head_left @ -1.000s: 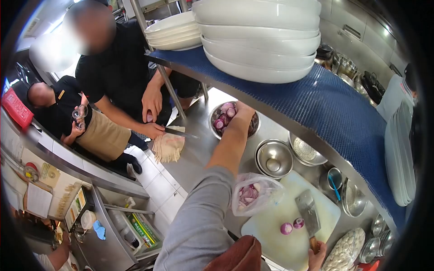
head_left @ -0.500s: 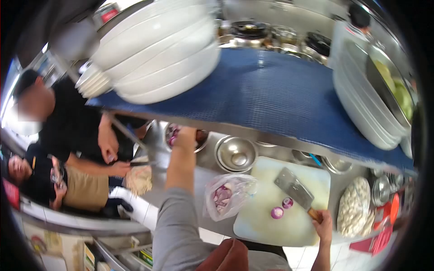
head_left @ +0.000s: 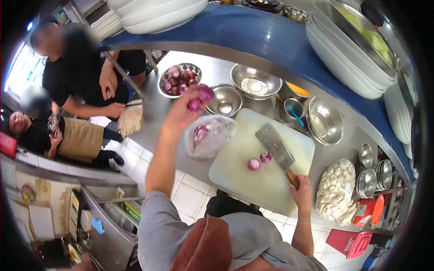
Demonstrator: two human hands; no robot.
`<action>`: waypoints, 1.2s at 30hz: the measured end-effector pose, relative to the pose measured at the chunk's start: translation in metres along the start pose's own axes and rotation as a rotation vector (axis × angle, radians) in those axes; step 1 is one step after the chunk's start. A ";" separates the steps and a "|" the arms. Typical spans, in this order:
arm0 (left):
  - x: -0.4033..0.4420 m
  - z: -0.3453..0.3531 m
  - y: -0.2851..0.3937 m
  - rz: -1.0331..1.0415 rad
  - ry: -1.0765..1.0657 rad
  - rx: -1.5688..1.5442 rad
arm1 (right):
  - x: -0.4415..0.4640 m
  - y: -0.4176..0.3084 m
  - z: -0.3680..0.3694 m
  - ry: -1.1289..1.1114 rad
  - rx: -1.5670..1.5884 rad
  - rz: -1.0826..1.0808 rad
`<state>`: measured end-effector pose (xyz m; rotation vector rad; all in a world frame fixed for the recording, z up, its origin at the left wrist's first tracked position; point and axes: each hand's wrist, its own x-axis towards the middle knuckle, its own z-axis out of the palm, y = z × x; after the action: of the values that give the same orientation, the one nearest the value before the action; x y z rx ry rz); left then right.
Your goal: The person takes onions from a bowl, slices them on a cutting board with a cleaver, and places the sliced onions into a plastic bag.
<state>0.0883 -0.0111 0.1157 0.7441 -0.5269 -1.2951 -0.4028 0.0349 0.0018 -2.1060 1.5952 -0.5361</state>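
Note:
My left hand is closed on red onions, at least two, above the counter between the colander and the plastic bag. The colander holds several more red onions. My right hand grips the wooden handle of a cleaver, whose blade lies flat over the white cutting board. Two onion pieces rest on the board left of the blade. The clear plastic bag with cut onion touches the board's left edge.
Metal bowls stand behind the board; a small pot holds a blue utensil. A blue shelf with white dishes overhangs the counter. A bag of pale garlic-like pieces lies right. Two people stand left, one holding a knife by a cloth.
My left hand has come out of the colander with onions and moved back toward me. The view has shifted, showing more of the counter. My right hand still holds the cleaver.

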 end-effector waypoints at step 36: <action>-0.102 0.020 -0.221 0.515 -0.149 1.782 | -0.021 -0.035 0.031 -0.259 0.586 -0.087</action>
<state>-0.0927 0.0627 -0.0299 1.7433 -1.9003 -0.0842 -0.3631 0.0667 -0.0045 -1.7168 1.0444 -0.6365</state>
